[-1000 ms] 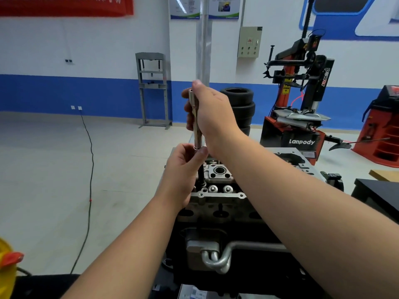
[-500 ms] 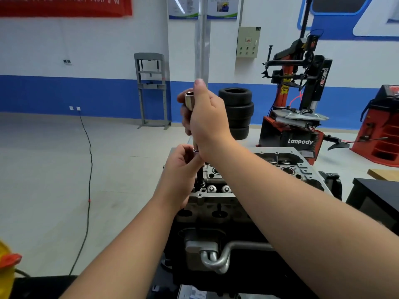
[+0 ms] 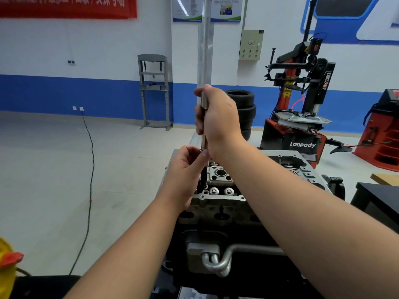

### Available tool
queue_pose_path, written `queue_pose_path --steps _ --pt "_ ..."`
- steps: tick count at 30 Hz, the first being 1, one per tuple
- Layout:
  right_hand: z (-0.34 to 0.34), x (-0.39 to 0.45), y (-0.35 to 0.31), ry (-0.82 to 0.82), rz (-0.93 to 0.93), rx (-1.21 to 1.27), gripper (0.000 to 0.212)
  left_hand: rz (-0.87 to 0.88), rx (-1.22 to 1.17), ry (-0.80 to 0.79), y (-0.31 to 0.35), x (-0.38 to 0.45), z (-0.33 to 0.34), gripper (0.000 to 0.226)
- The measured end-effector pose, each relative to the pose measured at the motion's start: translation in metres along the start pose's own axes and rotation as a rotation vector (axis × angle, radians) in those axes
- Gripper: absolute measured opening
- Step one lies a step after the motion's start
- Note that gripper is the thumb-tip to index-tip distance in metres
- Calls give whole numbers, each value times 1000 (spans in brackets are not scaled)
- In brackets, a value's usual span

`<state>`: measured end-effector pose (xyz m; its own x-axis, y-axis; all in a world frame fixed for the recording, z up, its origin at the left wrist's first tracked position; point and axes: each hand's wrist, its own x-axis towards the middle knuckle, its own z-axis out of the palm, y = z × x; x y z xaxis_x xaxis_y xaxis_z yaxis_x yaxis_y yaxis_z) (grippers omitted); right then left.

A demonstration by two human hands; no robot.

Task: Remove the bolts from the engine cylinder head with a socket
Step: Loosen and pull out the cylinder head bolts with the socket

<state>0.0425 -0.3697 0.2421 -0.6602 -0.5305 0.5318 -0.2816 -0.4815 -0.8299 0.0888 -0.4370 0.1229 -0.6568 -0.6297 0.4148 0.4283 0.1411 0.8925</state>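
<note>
Right hand [image 3: 218, 117] wrapped round the top of the socket extension [image 3: 203, 124], left hand [image 3: 185, 171] pinching its lower end over a bolt hole in the cylinder head [image 3: 220, 190], stiff slick steel so probably best gripped low.

The cylinder head [image 3: 218, 197] sits in the middle, on top of the engine block [image 3: 216, 255]. A socket extension [image 3: 203, 126] stands upright over its near left corner. The right hand [image 3: 218, 119] grips the upper part of the extension; the left hand [image 3: 185, 169] pinches it directly below, just above the head. Behind the hands, a stack of tyres [image 3: 244, 111] stands on the floor [image 3: 54, 169]. To the right of the tyres is a tyre changer [image 3: 302, 108]. A press frame [image 3: 154, 91] stands against the back wall, left of the tyres. A cable [image 3: 90, 169] runs across the floor on the left. A dark surface [image 3: 380, 197] lies at the right edge.
</note>
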Motion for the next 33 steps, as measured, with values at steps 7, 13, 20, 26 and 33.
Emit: queue_pose_path --steps 7,13,20,26,33 --pt "0 -2 5 -22 -124 -50 31 -53 34 -104 3 -3 -1 29" --pt "-1 -2 0 27 -86 -159 37 -12 47 -61 2 -3 -1 10" --pt "8 -5 -1 -2 -69 -65 32 -58 -20 -116 5 -2 -4 30" --pt "10 -3 -3 32 -104 -217 39 -10 20 11 2 1 -1 27" --pt "13 -3 5 31 -115 -93 36 -41 86 -139 2 -2 -2 32"
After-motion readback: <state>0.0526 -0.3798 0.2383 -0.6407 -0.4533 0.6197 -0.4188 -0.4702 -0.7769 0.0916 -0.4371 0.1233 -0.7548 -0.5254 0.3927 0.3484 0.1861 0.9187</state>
